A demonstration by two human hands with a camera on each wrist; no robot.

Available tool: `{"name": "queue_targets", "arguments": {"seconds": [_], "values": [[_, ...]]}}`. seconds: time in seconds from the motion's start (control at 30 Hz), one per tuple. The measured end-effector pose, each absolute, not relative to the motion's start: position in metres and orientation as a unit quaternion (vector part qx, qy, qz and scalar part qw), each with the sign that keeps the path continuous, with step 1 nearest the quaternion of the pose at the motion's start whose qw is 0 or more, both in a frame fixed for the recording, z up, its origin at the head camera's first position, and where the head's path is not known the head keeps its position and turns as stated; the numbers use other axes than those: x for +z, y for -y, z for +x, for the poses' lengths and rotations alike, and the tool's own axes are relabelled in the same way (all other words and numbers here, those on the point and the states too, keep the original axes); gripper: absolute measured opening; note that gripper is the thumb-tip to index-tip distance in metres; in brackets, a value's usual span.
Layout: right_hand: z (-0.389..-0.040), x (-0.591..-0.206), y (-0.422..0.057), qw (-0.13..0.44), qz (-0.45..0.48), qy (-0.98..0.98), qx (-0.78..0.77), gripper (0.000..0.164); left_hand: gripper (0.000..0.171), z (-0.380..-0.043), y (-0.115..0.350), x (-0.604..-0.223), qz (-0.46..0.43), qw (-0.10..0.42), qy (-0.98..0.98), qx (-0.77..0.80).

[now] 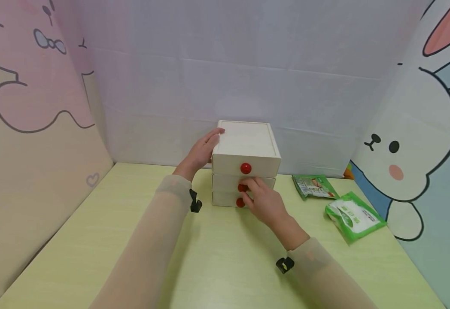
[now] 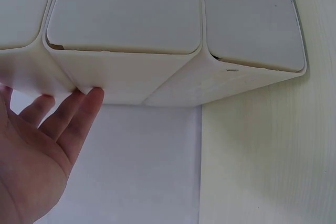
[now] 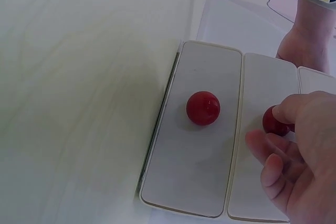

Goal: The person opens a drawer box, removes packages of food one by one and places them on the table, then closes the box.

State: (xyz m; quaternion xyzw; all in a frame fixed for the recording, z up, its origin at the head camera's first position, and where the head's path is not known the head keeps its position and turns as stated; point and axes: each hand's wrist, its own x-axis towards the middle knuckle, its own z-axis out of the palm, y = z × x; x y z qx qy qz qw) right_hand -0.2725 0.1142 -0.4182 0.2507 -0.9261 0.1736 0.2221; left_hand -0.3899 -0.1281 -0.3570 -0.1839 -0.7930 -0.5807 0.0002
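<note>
A white three-drawer box stands on the table, with a round red knob on each drawer front. The right hand pinches the middle drawer's knob, thumb and fingers about it in the right wrist view. Below it sits the bottom knob, and the top knob is above the hand. All three drawers look closed. With extended fingers, the left hand lies against the box's left side near the top; in the left wrist view its fingertips touch the side wall.
Right of the box, a green snack packet lies at the back of the table. A green and white packet is closer to the right edge. A pale curtain hangs behind, and printed cartoon panels flank both sides.
</note>
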Motion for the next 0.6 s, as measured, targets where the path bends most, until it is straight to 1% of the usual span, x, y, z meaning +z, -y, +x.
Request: {"name": "queue_targets", "arguments": {"seconds": [0.27,0.47,0.6], "values": [[-0.275,-0.419,-0.119,0.234,0.271,0.923,0.143,0.028,0.055,-0.388,0.129,-0.358,-0.183,0.002,0.792,-0.582],[-0.272,-0.419,-0.125,0.22,0.273,0.927,0.131,0.037,0.055,-0.39,0.129,-0.359,-0.182,0.001,0.794,-0.58],[-0.269,-0.422,-0.128,0.224,0.284,0.924,0.125,0.028,0.055,-0.393,0.129,-0.359,-0.182,0.001,0.796,-0.578]]}}
